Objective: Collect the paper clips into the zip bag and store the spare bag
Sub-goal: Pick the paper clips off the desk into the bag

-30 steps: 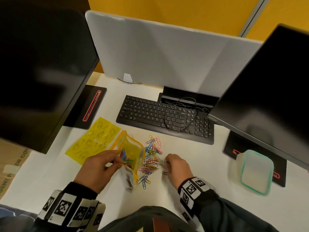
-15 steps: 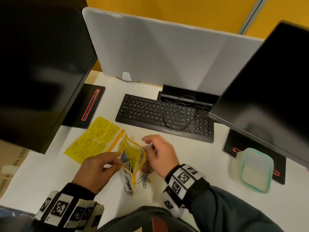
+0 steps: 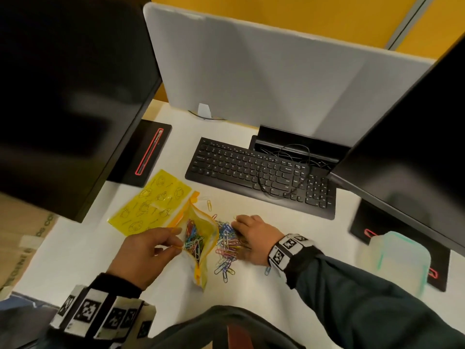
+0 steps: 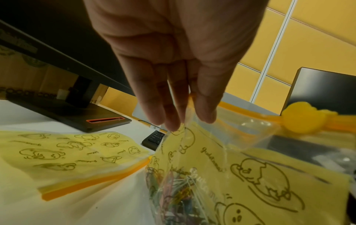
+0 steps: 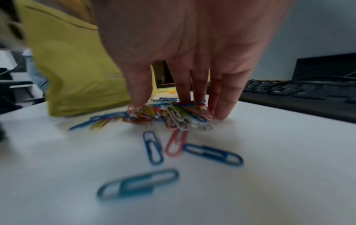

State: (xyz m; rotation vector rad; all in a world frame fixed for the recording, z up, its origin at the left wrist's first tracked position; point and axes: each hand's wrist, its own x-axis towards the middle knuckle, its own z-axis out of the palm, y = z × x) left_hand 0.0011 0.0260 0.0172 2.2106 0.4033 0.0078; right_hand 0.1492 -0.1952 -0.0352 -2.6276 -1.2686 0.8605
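Observation:
My left hand (image 3: 176, 241) pinches the near rim of a yellow zip bag (image 3: 204, 231) and holds its mouth wide, upright on the white desk. Several coloured paper clips (image 3: 192, 244) lie inside it. In the left wrist view my fingers (image 4: 173, 118) clamp the clear film of the zip bag (image 4: 250, 167). Just right of the bag, my right hand (image 3: 239, 231) is down on the loose paper clip pile (image 3: 226, 250). The right wrist view shows my thumb and fingers (image 5: 221, 106) pinching a bunch of clips (image 5: 173, 112) from both sides. The spare bag (image 3: 151, 205) lies flat to the left.
A black keyboard (image 3: 259, 177) with a cable across it lies behind the clips. Two dark monitors overhang both sides, each on a black base (image 3: 143, 152). A teal-lidded plastic container (image 3: 397, 258) stands at the right. Stray clips (image 5: 152, 147) lie near my wrist.
My right hand went from the pile up to the bag's mouth and has come back down onto the pile. My left hand kept holding the bag.

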